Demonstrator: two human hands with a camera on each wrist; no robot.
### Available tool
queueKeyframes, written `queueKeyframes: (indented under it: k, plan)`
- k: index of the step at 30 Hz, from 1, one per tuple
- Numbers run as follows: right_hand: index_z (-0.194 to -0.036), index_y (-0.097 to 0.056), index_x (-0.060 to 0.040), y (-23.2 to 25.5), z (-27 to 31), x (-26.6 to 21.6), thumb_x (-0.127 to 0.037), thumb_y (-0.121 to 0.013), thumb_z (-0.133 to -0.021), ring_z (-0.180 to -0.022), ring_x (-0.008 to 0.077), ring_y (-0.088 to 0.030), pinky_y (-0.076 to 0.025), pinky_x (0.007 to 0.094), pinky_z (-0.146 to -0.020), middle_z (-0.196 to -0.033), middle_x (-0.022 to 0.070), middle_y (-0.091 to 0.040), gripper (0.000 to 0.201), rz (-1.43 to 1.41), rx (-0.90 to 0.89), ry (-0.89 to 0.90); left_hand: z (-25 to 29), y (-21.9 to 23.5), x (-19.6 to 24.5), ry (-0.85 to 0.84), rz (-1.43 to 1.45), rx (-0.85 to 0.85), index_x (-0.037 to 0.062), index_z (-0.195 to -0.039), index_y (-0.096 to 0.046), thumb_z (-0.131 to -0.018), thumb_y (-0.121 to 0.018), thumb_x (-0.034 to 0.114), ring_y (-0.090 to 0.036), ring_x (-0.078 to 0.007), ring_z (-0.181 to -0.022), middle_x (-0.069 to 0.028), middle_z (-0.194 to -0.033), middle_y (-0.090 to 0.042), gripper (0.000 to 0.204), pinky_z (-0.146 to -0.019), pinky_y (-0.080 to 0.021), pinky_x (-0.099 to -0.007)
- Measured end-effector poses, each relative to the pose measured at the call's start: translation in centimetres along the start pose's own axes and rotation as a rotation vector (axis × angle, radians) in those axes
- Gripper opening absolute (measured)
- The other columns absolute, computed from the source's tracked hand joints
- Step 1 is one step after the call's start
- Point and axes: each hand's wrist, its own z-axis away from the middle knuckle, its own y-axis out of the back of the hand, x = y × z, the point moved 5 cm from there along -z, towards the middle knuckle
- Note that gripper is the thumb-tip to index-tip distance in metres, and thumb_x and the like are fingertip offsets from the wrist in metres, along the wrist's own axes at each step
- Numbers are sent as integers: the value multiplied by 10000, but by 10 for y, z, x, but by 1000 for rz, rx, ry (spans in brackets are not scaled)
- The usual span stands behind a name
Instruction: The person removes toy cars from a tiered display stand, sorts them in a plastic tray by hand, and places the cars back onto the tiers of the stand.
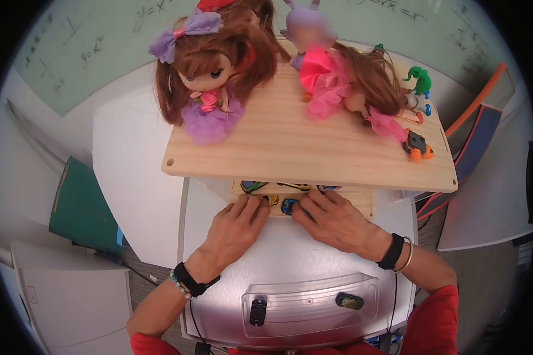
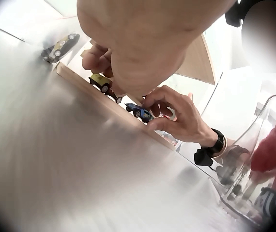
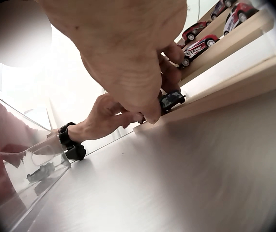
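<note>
My left hand [image 1: 237, 228] pinches a small yellow-and-dark toy car [image 2: 99, 81] on the front ledge of a low wooden stepped rack [image 1: 361, 208]. Just to its right, my right hand [image 1: 337, 222] has thumb and fingers around a blue toy car [image 2: 138, 111] on that same ledge. The two cars stand close together, partly covered by the fingers. On the steps behind them are more toy cars, such as a green one [image 1: 253, 186] and a red-and-white one [image 3: 199, 50].
Above the rack spans a wooden shelf board [image 1: 290, 157] bearing dolls [image 1: 210, 83] and small figures such as a green elephant [image 1: 419, 80]. Nearer my body, a clear plastic tray [image 1: 308, 288] on the silvery tabletop holds a black toy car [image 1: 257, 312] and a dark green one [image 1: 349, 300].
</note>
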Motion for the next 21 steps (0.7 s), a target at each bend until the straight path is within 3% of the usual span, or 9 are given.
queueKeyframes:
  k: [1,3,6,17,21]
  plan:
    - [-1227,-696,-56,-1,1,-1,-174,-787,-912,-1189,258,-677,-610,359,-941,-1195,88,-679,348,10,10,-9,2,0,-1,-3,0,1,-27,-1296,-711,-873,-749,53,-696,-274,-1110,-116,-1174,-624,433,-829,-668,-370]
    - [-1229,-697,-57,-2,4,0,-171,-783,-912,-1189,259,-678,-611,358,-932,-1197,89,-676,348,-2,16,-34,8,3,-6,56,73,86,3,-1237,-736,-904,-809,10,-712,-316,-1002,-118,-1100,-650,341,-709,-644,-423]
    - [-1231,-699,-57,3,11,3,-170,-780,-907,-1186,260,-682,-612,356,-918,-1193,88,-672,353,-44,26,-62,16,9,-9,92,66,96,6,-1214,-744,-904,-859,10,-701,-316,-971,-111,-1092,-663,331,-693,-618,-428]
    - [-1213,-698,-69,17,42,3,-175,-752,-901,-1103,235,-685,-625,338,-841,-1109,57,-646,333,-137,24,-72,24,31,-3,69,59,159,-21,-1202,-734,-868,-844,-61,-708,-361,-1052,-159,-1179,-695,353,-798,-624,-457]
    - [-1211,-690,-43,19,62,6,-149,-736,-905,-1098,254,-697,-649,378,-850,-1097,78,-648,327,-181,-22,-176,34,33,-2,65,87,114,-31,-1208,-732,-856,-835,-78,-708,-370,-1082,-171,-1204,-697,370,-820,-631,-467]
